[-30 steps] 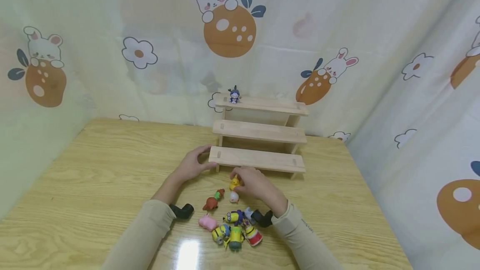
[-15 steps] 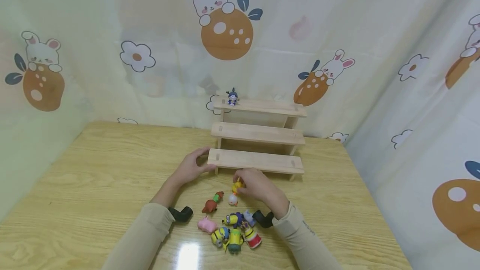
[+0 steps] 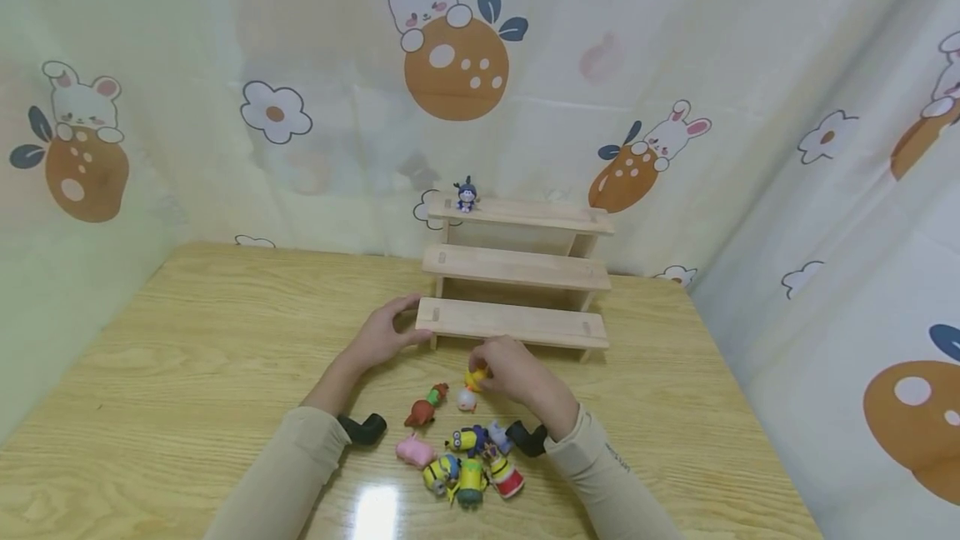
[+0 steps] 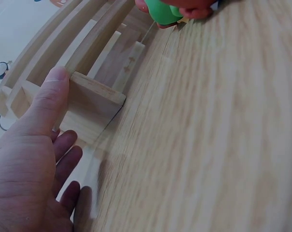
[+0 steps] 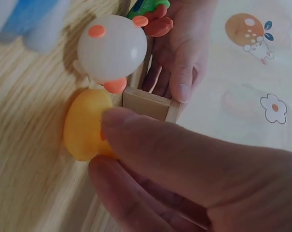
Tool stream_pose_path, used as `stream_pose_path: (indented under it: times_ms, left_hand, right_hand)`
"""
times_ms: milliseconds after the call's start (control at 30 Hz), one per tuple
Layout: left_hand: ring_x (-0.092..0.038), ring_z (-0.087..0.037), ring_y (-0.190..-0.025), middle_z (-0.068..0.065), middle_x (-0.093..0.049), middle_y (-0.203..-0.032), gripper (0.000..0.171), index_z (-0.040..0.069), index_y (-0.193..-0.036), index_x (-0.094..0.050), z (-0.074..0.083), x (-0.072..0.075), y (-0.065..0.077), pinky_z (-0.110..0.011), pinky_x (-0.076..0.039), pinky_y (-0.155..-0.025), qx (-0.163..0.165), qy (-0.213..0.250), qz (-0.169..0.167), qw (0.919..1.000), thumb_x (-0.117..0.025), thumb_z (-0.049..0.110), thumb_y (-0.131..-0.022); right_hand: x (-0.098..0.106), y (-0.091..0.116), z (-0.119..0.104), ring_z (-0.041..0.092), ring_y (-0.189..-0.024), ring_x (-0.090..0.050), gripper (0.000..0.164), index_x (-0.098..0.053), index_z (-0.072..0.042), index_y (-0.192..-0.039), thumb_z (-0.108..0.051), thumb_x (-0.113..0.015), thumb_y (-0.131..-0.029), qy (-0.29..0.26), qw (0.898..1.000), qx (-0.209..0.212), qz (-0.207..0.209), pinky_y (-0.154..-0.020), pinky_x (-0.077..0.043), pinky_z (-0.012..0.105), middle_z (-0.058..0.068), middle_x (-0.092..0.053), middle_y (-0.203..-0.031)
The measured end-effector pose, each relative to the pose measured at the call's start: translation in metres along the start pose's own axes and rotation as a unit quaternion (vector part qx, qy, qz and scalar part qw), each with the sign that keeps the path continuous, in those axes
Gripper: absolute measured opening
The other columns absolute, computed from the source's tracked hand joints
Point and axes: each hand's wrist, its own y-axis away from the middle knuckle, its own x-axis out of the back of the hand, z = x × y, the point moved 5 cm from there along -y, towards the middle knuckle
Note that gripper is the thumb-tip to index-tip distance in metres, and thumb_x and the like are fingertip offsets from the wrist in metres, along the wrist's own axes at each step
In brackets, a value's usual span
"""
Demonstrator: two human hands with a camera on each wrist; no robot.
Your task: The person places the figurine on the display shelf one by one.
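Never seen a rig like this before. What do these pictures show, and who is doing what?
There is no robot here: a person works with two bare hands. The wide view comes from a head-worn camera, the two close ones from cameras on the left and right wrists. On the wooden table stands a three-step wooden stand, with a small dark blue figure on its top step. In front lie more toys, among them a pink toy, a white toy and a red-and-yellow figure. The right hand pinches a yellow toy; whether it is off the table is hard to tell. The left hand holds the left end of the stand's lowest step.
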Motion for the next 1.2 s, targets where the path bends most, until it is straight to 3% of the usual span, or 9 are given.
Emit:
stream_pose_path:
  times_ms: [400,600,867,1200]
  left_hand:
    - [-0.035,-0.030,-0.139,-0.008,-0.048,-0.143,0.082,0.011,-0.144,-0.041,-0.001,0.001,0.002,-0.048,-0.027,-0.115,0.011,-0.002,-0.003,0.9999,-0.073,0.048,-0.078]
    - [-0.035,-0.029,-0.139,-0.008,-0.049,-0.143,0.080,0.012,-0.143,-0.041,0.000,0.000,0.001,-0.047,-0.027,-0.116,0.007,0.000,-0.004,1.0000,-0.074,0.045,-0.079]
    - [-0.035,-0.029,-0.139,-0.007,-0.049,-0.142,0.082,0.011,-0.144,-0.041,-0.001,-0.001,0.001,-0.048,-0.027,-0.115,0.006,0.003,-0.003,1.0000,-0.073,0.048,-0.078]
    - [-0.035,-0.030,-0.139,-0.008,-0.048,-0.143,0.081,0.011,-0.144,-0.041,0.000,0.000,0.001,-0.049,-0.028,-0.115,0.007,0.002,-0.005,1.0000,-0.073,0.048,-0.079]
  right_hand:
    - [-0.002,0.001,0.001,0.014,-0.079,-0.060,0.010,-0.073,-0.008,-0.089,-0.007,-0.075,-0.079,0.017,1.000,0.002,0.011,-0.070,-0.051,0.027,0.000,-0.069,-0.084]
    - [0.012,0.007,0.001,0.018,-0.077,-0.064,0.016,-0.073,-0.006,-0.094,-0.008,-0.075,-0.079,0.004,0.999,0.016,0.032,-0.066,-0.052,0.023,0.004,-0.069,-0.088]
    - [0.052,0.010,-0.001,0.011,-0.075,-0.066,0.019,-0.073,-0.007,-0.099,-0.012,-0.075,-0.082,-0.006,0.999,0.012,0.042,-0.064,-0.052,0.016,0.003,-0.069,-0.090]
    - [0.125,-0.010,0.007,0.018,-0.083,-0.069,0.023,-0.071,-0.004,-0.103,-0.015,-0.074,-0.083,0.001,0.990,-0.024,0.138,-0.073,-0.058,0.028,0.009,-0.072,-0.095]
